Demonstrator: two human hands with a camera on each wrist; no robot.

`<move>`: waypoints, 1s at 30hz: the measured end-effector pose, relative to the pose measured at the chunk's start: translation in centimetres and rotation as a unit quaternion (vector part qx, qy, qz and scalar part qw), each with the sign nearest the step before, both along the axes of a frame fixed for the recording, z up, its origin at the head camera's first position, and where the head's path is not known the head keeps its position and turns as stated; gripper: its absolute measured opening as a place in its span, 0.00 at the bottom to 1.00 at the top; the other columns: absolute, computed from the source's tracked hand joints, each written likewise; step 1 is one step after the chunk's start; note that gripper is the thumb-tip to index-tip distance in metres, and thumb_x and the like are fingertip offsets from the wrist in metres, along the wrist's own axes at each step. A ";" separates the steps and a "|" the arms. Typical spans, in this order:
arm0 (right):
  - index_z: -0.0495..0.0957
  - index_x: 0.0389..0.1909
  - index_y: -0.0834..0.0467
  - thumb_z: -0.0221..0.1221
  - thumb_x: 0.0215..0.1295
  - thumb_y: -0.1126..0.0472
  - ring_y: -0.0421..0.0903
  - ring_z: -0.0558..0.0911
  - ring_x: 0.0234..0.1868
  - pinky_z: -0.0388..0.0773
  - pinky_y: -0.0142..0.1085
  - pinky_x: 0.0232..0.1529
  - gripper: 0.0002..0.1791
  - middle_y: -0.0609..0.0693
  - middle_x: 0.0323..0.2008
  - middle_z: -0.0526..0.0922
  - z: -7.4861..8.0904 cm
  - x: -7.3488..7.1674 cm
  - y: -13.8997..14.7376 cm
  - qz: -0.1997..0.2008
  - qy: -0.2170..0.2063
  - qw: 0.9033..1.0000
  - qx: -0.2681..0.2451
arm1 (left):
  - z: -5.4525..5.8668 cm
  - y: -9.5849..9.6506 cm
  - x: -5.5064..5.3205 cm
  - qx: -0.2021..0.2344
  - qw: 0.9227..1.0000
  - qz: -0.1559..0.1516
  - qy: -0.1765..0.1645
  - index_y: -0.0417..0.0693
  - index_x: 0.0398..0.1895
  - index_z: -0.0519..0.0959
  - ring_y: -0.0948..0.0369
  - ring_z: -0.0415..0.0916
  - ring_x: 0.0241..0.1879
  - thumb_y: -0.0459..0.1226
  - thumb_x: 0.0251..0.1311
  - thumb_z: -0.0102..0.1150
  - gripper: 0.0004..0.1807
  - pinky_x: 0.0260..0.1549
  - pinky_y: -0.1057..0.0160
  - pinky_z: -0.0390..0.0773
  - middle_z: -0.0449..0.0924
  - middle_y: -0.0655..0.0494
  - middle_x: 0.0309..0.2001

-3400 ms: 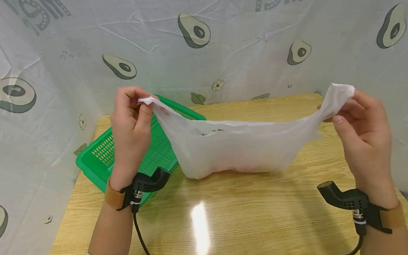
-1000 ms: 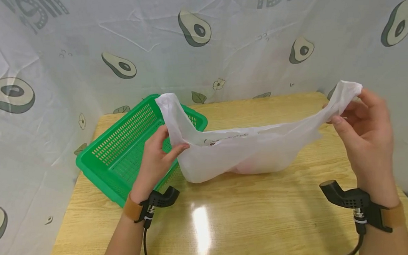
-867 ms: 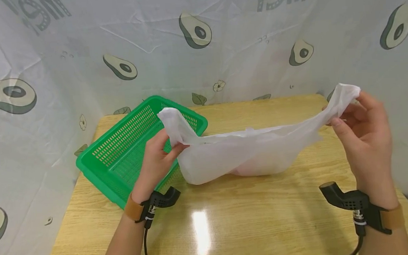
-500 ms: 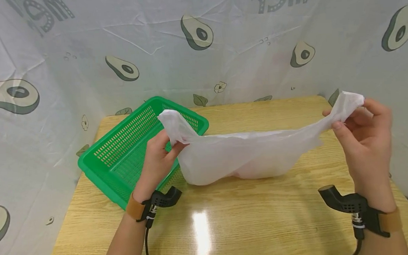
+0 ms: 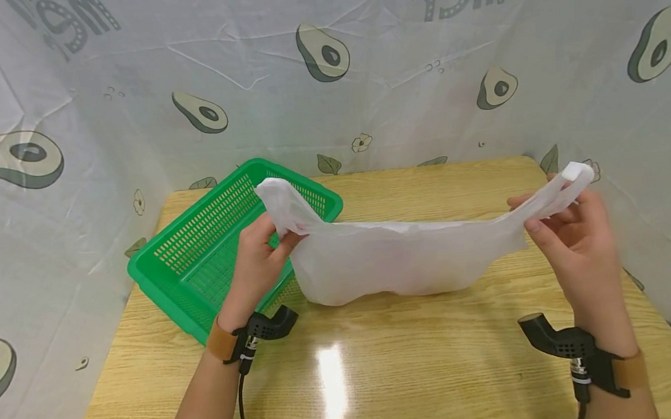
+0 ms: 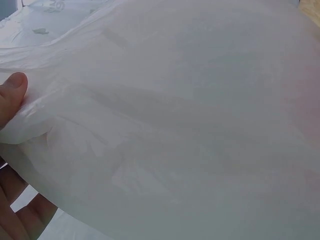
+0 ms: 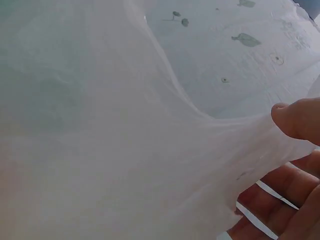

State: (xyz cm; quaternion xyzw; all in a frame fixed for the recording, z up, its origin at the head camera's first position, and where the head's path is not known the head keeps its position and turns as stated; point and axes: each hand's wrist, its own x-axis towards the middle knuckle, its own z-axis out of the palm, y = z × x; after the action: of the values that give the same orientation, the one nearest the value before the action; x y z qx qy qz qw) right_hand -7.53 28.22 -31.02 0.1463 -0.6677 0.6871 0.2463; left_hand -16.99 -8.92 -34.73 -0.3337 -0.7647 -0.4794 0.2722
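Note:
A thin white plastic bag (image 5: pixel 395 260) is stretched sideways between my two hands, its lower edge at the wooden table. My left hand (image 5: pixel 258 254) pinches the base of the bag's left handle, whose end stands up above the fingers. On the other side, my right hand (image 5: pixel 576 241) pinches the right handle, which slants up past the fingertips. Pinkish and greenish patches show faintly through the plastic; what lies inside is hidden. In the left wrist view the bag (image 6: pixel 165 125) fills most of the picture, with the thumb on it. The right wrist view shows the right thumb (image 7: pixel 295 117) on the gathered handle.
A green plastic basket (image 5: pixel 171 288) with slotted walls stands at the back left, partly behind my left hand and the bag. The wooden table (image 5: pixel 423 369) extends in front. A whitish sheet printed with avocados (image 5: pixel 398 92) hangs behind and at the sides.
My left hand has moved from the left handle's tip down to its base. More recently, my right hand has shifted inward and slightly down along the right handle. The basket stays put.

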 end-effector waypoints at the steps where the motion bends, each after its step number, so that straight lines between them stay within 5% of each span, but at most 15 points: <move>1: 0.60 0.66 0.66 0.50 0.60 0.83 0.47 0.80 0.50 0.74 0.27 0.49 0.32 0.56 0.48 0.82 -0.2 0.1 0.1 -0.001 -0.010 1.000 0.015 | 0.0 0.0 0.0 0.001 1.000 0.001 -0.001 0.36 0.35 0.78 0.56 0.77 0.33 0.23 0.50 0.66 0.09 0.32 0.61 0.76 0.81 0.45 0.35; 11: 0.70 0.60 0.66 0.55 0.64 0.73 0.40 0.78 0.50 0.73 0.21 0.47 0.22 0.47 0.51 0.80 -2.4 -0.3 0.5 -0.056 -0.118 0.979 0.155 | 0.0 -0.1 0.0 0.011 1.000 0.010 -0.019 0.36 0.35 0.78 0.56 0.77 0.34 0.24 0.50 0.66 0.09 0.35 0.60 0.79 0.81 0.45 0.35; 20: 0.73 0.59 0.60 0.57 0.65 0.69 0.35 0.77 0.45 0.71 0.21 0.43 0.21 0.37 0.49 0.78 -3.8 -0.7 0.8 -0.107 -0.141 0.956 0.234 | 0.2 0.0 0.0 0.023 0.999 0.003 -0.036 0.34 0.35 0.78 0.50 0.80 0.40 0.23 0.50 0.64 0.08 0.39 0.53 0.81 0.81 0.42 0.36; 30: 0.74 0.58 0.60 0.56 0.65 0.71 0.36 0.77 0.48 0.72 0.21 0.44 0.20 0.42 0.50 0.78 -4.6 -0.9 0.8 -0.058 -0.144 0.974 0.167 | 0.0 0.1 -0.2 0.038 0.998 0.001 -0.048 0.33 0.35 0.78 0.54 0.80 0.39 0.23 0.52 0.63 0.07 0.39 0.65 0.80 0.81 0.42 0.36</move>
State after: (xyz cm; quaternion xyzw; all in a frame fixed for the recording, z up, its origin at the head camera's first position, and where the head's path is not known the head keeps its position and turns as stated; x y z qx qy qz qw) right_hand -8.43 29.03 -35.64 0.0453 -0.8086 0.5646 0.1591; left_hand -17.15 -8.82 -34.72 -0.2994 -0.7584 -0.5232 0.2478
